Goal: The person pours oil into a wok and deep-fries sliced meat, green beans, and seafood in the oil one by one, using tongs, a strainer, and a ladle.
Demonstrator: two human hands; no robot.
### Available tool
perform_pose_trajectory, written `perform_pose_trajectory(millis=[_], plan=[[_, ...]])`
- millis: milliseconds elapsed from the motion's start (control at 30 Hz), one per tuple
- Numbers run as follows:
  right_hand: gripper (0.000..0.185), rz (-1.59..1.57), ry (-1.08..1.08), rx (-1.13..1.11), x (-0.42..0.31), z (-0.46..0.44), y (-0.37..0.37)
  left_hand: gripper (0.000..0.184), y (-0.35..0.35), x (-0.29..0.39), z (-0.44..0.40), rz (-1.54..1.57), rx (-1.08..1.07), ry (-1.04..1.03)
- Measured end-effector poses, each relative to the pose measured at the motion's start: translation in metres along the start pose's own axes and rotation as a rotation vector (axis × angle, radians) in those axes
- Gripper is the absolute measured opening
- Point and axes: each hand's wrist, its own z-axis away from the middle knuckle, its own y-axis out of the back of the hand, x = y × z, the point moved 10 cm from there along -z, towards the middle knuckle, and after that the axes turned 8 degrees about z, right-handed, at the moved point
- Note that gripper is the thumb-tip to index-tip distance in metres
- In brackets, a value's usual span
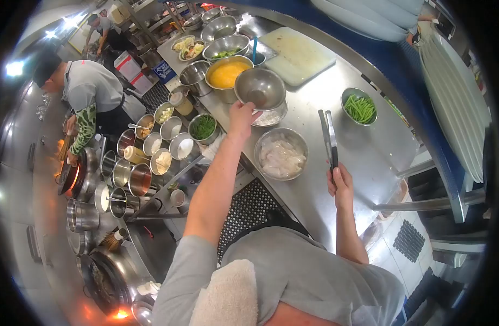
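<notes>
My left hand (243,117) grips the rim of a steel mixing bowl (260,88), which looks bare inside. The bowl is tilted over another bowl with white powder (269,118), hiding part of it. My right hand (340,183) is closed around a pair of metal tongs (333,138) with dark handles, their tips pointing away from me. Between my hands, a steel bowl (305,142) holds pale, wet raw pieces whose kind I cannot tell. Green beans (360,109) fill a small bowl on the right.
A cutting board (298,57) lies at the back of the steel counter (314,98). Left of my hand stands a pot of yellow liquid (226,74). Seasoning containers (163,161) crowd the left side. A co-worker (95,89) bends over a flaming wok. Plates (447,103) line the right shelf.
</notes>
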Motion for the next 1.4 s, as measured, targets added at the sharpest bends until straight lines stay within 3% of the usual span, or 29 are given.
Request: perform_pose_trajectory(millis=[200,300,400,500,667,767,833,900,967,1000,1100,1167,1200,1233,1267,1300,1333,1400], plan=[[0.043,-0.045,-0.013,0.075,0.004,0.001,0.015,0.019,-0.072,-0.037,-0.010,0.005,-0.303,0.194],[0.043,-0.062,-0.007,0.085,0.005,0.000,0.018,0.023,-0.086,-0.056,-0.017,0.022,-0.331,0.272],[0.043,-0.064,-0.015,0.102,0.005,0.000,0.018,0.024,-0.060,-0.050,-0.028,-0.200,-0.231,0.248],[0.042,-0.044,-0.013,0.079,0.005,-0.002,0.011,0.026,-0.033,-0.013,0.009,-0.190,-0.319,0.259],[0.039,0.002,-0.062,-0.058,0.012,-0.014,-0.036,0.024,0.100,0.014,0.120,-0.214,-0.206,0.232],[0.036,0.080,-0.080,-0.269,0.026,-0.026,-0.109,0.025,0.168,0.018,0.222,-0.289,-0.053,0.219],[0.035,0.146,-0.068,-0.620,0.019,-0.017,-0.200,0.027,0.207,0.017,0.280,-0.299,0.056,0.193],[0.034,0.204,-0.096,-0.919,0.035,0.005,-0.289,0.025,0.244,0.040,0.340,-0.323,0.279,0.115],[0.024,0.305,-0.171,-1.207,0.081,0.038,-0.368,0.023,0.295,0.056,0.404,-0.605,0.598,-0.124],[0.025,0.406,-0.230,-1.319,0.100,0.066,-0.396,0.023,0.306,0.063,0.432,-0.768,0.728,-0.220],[0.027,0.630,-0.408,-1.775,0.133,0.210,-0.483,0.020,0.338,0.061,0.539,-0.734,1.103,-0.298],[0.036,0.724,-0.575,-2.025,0.147,0.322,-0.510,0.020,0.340,0.059,0.605,-0.640,1.259,-0.299],[0.046,0.621,-0.677,-2.297,0.148,0.390,-0.516,0.020,0.343,0.053,0.636,-0.603,1.350,-0.310],[0.057,0.577,-0.642,-2.476,0.143,0.452,-0.520,0.019,0.344,0.044,0.664,-0.563,1.427,-0.317],[0.053,0.668,-0.729,-2.442,0.148,0.506,-0.523,0.018,0.342,0.034,0.690,-0.513,1.513,-0.372],[0.052,0.607,-0.988,-2.588,0.140,0.563,-0.514,0.018,0.339,0.023,0.710,-0.419,1.557,-0.335],[0.052,0.754,-1.051,-2.360,0.152,0.608,-0.516,0.018,0.333,0.016,0.729,-0.330,1.594,-0.298],[0.050,0.768,-1.552,-2.401,0.193,0.710,-0.502,0.017,0.321,0.008,0.761,-0.233,1.687,-0.311]])
